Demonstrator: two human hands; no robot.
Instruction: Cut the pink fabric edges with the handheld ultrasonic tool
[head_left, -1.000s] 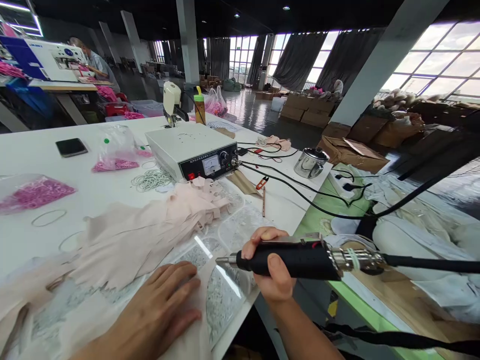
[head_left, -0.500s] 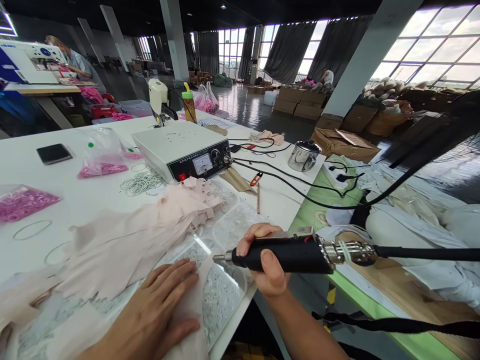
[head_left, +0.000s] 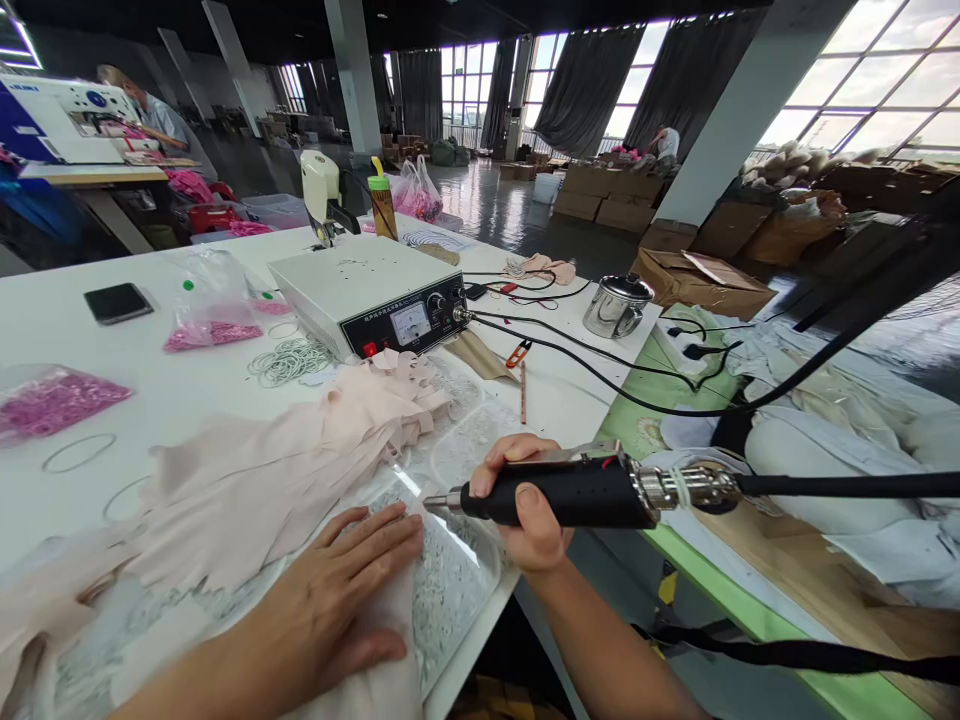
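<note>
from my remote seat, i have the right hand [head_left: 536, 545] closed around the black handheld ultrasonic tool [head_left: 589, 495], its thumb along the near side and the other fingers wrapped over the front. that grip, well forward on the barrel, probably gives finer control of the metal tip [head_left: 444, 500], which points left. the tool lies nearly level, perhaps because its thick cable [head_left: 840, 485] trails off to the right.

the left hand [head_left: 352, 590] lies flat, four fingers nearly together and thumb spread away, gripping nothing; it presses a pale pink fabric piece [head_left: 394, 690] at the table's near edge, i judge to stop it sliding. its fingertips are just beside the tip; whether the tip touches cloth i can't tell.

under the piece, a clear plastic sheet [head_left: 457, 590] seems meant to shield the white table [head_left: 585, 385]. the fabric pile [head_left: 255, 480] sits beyond the left hand, likely for easy reach, with the ultrasonic generator [head_left: 360, 265] behind.
</note>
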